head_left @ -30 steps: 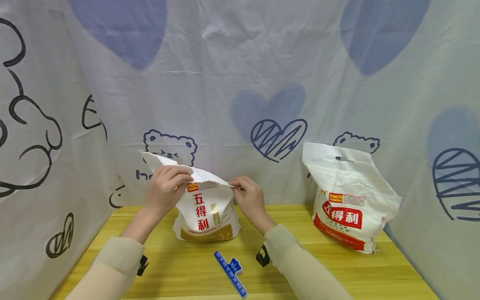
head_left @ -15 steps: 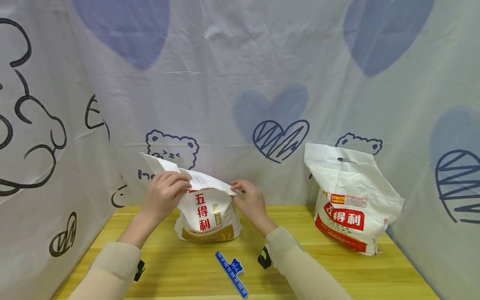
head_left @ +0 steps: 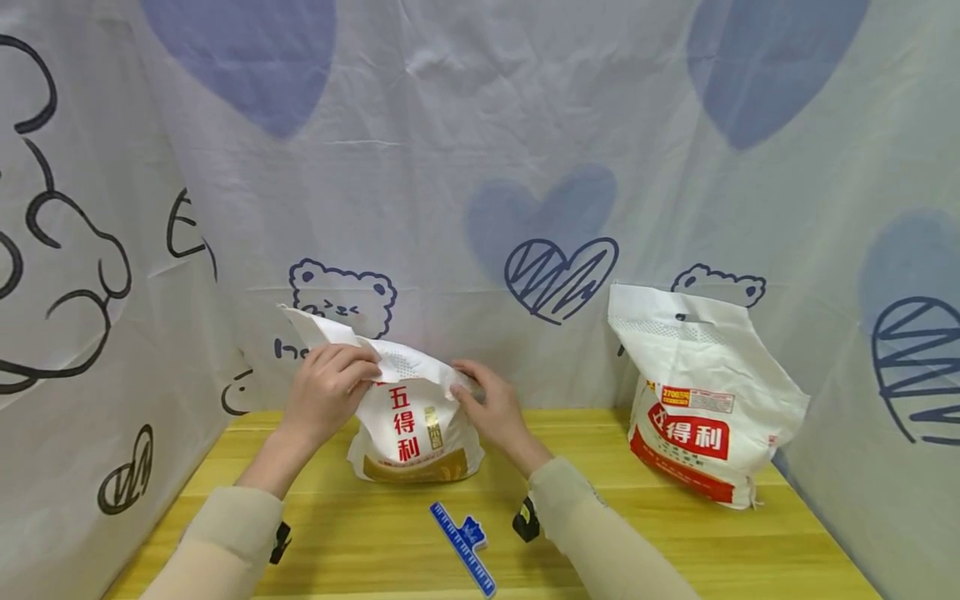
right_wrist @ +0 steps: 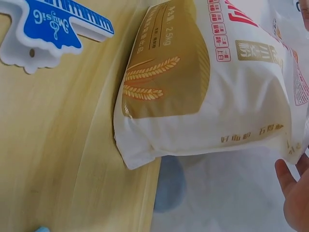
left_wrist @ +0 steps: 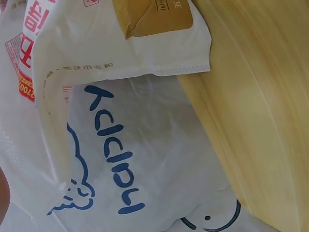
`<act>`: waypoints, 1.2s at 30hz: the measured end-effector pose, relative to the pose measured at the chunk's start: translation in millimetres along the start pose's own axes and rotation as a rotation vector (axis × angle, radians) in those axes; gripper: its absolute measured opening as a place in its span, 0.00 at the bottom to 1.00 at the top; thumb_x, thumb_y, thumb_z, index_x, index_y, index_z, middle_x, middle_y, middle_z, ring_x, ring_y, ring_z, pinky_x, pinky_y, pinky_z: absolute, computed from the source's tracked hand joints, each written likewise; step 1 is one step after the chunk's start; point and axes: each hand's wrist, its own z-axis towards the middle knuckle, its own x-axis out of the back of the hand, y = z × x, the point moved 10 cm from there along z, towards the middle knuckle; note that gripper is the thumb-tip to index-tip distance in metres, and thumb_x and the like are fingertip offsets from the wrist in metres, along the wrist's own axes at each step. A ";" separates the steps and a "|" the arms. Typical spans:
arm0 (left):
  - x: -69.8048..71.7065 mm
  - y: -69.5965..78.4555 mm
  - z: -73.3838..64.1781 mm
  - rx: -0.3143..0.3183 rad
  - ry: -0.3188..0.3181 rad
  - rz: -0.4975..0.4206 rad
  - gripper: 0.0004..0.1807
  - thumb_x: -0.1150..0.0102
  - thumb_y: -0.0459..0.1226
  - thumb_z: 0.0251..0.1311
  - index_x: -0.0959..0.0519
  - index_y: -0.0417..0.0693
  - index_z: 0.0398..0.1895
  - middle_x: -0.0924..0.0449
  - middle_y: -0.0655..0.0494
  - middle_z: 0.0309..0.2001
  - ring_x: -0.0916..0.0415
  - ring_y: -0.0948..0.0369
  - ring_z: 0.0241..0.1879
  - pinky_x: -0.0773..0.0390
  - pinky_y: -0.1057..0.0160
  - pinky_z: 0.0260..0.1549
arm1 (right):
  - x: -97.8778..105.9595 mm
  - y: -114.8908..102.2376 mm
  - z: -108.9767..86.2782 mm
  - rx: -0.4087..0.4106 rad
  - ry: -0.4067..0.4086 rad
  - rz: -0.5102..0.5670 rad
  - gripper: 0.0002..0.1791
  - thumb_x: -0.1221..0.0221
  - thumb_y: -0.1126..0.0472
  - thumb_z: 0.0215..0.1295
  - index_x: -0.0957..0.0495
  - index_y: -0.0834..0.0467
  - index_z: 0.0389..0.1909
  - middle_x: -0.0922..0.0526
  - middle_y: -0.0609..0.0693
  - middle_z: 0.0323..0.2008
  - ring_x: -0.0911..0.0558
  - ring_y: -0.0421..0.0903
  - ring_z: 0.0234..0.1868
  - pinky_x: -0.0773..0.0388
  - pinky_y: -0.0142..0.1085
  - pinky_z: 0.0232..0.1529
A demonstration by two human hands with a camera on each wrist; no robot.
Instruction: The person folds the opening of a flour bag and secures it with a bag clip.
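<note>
A white flour bag (head_left: pixel 412 462) with red characters and a gold lower band stands on the table, its top folded forward. My left hand (head_left: pixel 330 390) pinches the folded top near its middle, with the fold's left end sticking out past it. At the fold's right end, my right hand (head_left: pixel 491 407) holds the edge, thumb in front and fingers behind. In the right wrist view, the fingertips of my right hand (right_wrist: pixel 295 198) meet the upper corner of the bag (right_wrist: pixel 227 96). Only a sliver of my left hand (left_wrist: pixel 3 198) shows in the left wrist view.
A blue and white piano-patterned clip (head_left: pixel 463 546) marked "Music" lies on the wooden table (head_left: pixel 360 550) in front of the bag. A second flour bag (head_left: pixel 697 400) with a red label leans at the right. A patterned cloth (head_left: pixel 435 200) hangs behind and at both sides.
The bag's top has folded further forward, covering the small label above the red characters. My right hand has shifted slightly left, its thumb now on the fold's front. The left hand stays on the fold.
</note>
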 end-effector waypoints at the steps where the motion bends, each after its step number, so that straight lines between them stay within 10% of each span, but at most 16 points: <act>1: -0.7 -0.4 0.2 0.006 -0.012 -0.004 0.14 0.19 0.28 0.45 0.14 0.45 0.35 0.13 0.52 0.42 0.17 0.50 0.44 0.19 0.48 0.47 | -0.3 -0.1 0.1 0.010 0.001 -0.011 0.22 0.39 0.57 0.76 0.23 0.55 0.67 0.19 0.51 0.64 0.22 0.51 0.67 0.28 0.48 0.71; 7: -1.2 0.2 8.3 0.052 -0.050 -0.043 0.20 0.21 0.46 0.49 0.14 0.45 0.42 0.14 0.51 0.46 0.19 0.49 0.49 0.21 0.47 0.51 | -0.2 1.4 -1.2 0.024 0.027 -0.044 0.22 0.36 0.60 0.73 0.22 0.54 0.66 0.18 0.51 0.62 0.21 0.51 0.65 0.27 0.49 0.70; 15: 2.5 6.6 34.8 0.085 -0.014 -0.064 0.14 0.24 0.39 0.57 0.15 0.43 0.44 0.14 0.46 0.47 0.19 0.45 0.49 0.23 0.42 0.54 | -1.3 0.7 -2.0 0.030 0.048 -0.051 0.22 0.35 0.63 0.71 0.21 0.55 0.64 0.17 0.52 0.60 0.20 0.52 0.63 0.26 0.50 0.69; 26: -36.1 -22.3 35.7 0.297 -0.422 -0.024 0.22 0.31 0.48 0.66 0.17 0.51 0.59 0.14 0.50 0.56 0.23 0.46 0.61 0.39 0.39 0.72 | -2.8 -6.8 -3.1 0.073 0.051 -0.044 0.24 0.34 0.68 0.68 0.20 0.56 0.64 0.16 0.54 0.59 0.19 0.54 0.61 0.24 0.50 0.67; 36: -36.5 -24.4 34.0 0.302 -0.343 -0.051 0.14 0.29 0.44 0.65 0.15 0.50 0.50 0.11 0.51 0.48 0.18 0.47 0.54 0.38 0.40 0.71 | -3.1 -5.9 -3.6 0.078 0.049 -0.024 0.25 0.34 0.68 0.67 0.21 0.56 0.65 0.17 0.55 0.59 0.19 0.54 0.62 0.24 0.51 0.67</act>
